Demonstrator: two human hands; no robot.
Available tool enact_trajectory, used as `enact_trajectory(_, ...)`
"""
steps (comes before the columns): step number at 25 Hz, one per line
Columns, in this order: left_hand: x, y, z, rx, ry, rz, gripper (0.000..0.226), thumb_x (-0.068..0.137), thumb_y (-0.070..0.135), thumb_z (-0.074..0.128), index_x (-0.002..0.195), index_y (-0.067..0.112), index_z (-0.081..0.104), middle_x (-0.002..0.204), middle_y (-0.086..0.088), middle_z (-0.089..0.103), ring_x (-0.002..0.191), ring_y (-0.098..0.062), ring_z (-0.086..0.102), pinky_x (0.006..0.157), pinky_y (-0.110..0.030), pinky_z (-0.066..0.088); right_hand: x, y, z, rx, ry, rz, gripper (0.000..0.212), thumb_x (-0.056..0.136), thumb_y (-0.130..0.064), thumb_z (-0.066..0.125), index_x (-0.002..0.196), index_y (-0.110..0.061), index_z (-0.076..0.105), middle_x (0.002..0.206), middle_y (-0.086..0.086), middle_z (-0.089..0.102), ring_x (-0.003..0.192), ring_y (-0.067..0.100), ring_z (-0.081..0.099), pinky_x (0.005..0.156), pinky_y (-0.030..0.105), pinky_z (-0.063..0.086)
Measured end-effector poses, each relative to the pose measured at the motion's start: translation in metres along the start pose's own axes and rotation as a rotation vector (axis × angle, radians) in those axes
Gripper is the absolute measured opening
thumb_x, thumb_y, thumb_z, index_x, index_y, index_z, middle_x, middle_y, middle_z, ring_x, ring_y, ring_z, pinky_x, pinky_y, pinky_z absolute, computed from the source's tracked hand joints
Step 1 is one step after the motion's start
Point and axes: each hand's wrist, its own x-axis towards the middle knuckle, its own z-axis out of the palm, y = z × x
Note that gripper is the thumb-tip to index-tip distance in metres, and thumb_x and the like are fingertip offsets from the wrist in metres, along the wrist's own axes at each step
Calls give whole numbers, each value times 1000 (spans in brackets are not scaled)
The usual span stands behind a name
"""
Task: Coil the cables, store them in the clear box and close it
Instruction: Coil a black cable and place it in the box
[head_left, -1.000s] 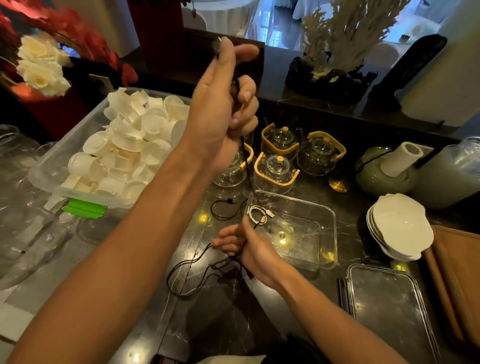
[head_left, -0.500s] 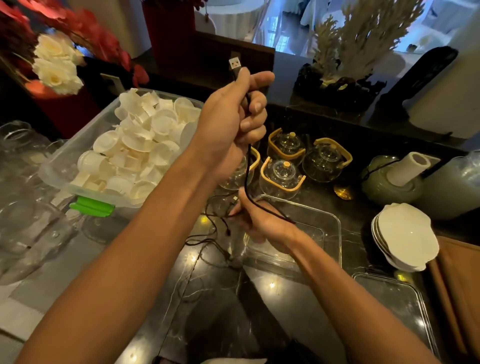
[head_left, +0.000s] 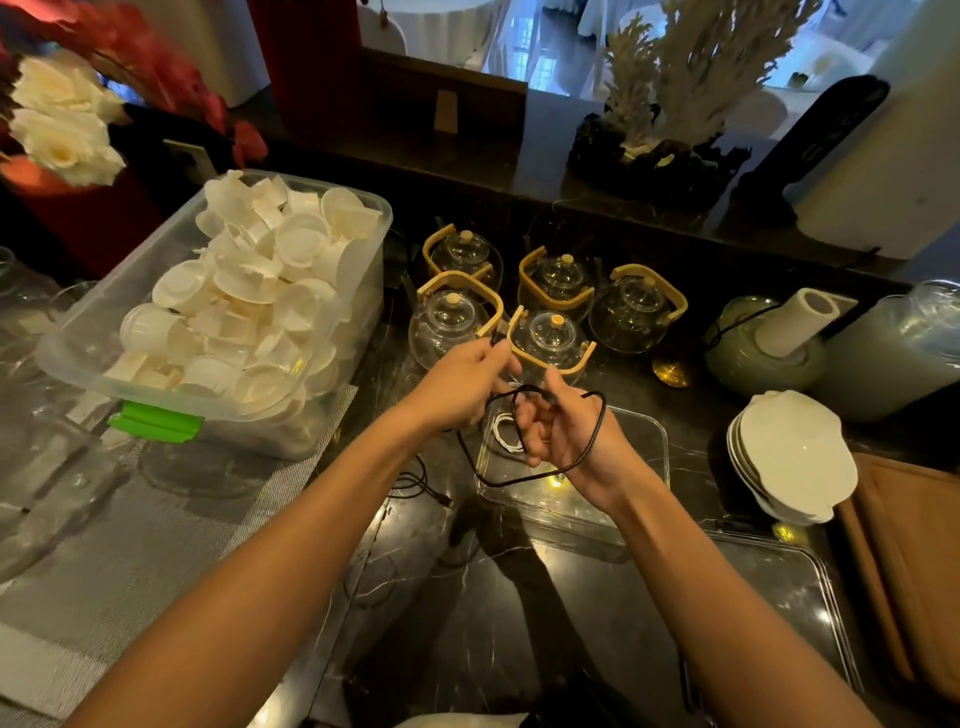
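Note:
A black cable (head_left: 597, 441) loops around my right hand (head_left: 558, 428), which is raised over the clear box (head_left: 644, 467) on the dark marble counter. My left hand (head_left: 462, 384) pinches the cable's plug end just left of the right hand, in front of the glass teapots. A coiled white cable (head_left: 503, 432) lies inside the box, partly hidden by my fingers. Another black cable (head_left: 415, 480) lies loose on the counter left of the box. The box's clear lid (head_left: 789, 597) lies flat at the lower right.
A big plastic bin (head_left: 93, 364) of white cups sits to the left. Several glass teapots (head_left: 558, 283) with wooden handles stand behind the box. Stacked white plates (head_left: 789, 457), a green jar (head_left: 748, 353) and a brown tray (head_left: 914, 561) fill the right side.
My left hand has come down from high above the counter to just beside my right hand. The black cable now forms a loop around my right hand above the box.

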Motion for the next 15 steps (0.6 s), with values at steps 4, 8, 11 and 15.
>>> enact_trajectory(4, 0, -20, -6, 137, 71, 41, 39, 106, 40, 37, 104, 14, 66, 76, -5, 74, 43, -5, 52, 49, -23, 39, 10, 2, 1, -207, 97, -26, 43, 108, -42, 45, 80, -12, 58, 71, 9, 63, 47, 13, 52, 45, 28, 48)
enact_trajectory(8, 5, -37, -26, 359, 250, 106, 38, 105, 38, 40, 90, 17, 66, 70, 4, 65, 68, -12, 63, 63, -32, 45, 13, -5, 9, 4, 155, -45, 41, 110, -36, 40, 75, -16, 46, 60, 0, 50, 46, 13, 43, 47, 28, 43)
enact_trajectory(11, 7, -48, -36, 415, 259, 81, 37, 106, 36, 41, 84, 18, 64, 71, 7, 59, 67, -8, 56, 58, -27, 37, 21, -3, 11, -83, 240, -88, 41, 111, -32, 39, 75, -15, 49, 60, 1, 54, 47, 13, 45, 55, 31, 43)
enact_trajectory(15, 7, -51, -34, 415, 314, 97, 37, 105, 37, 42, 83, 19, 65, 67, 8, 61, 64, -8, 59, 59, -29, 41, 25, 3, 20, -22, 335, -126, 38, 109, -37, 45, 81, -13, 52, 62, 1, 52, 49, 14, 46, 52, 33, 48)
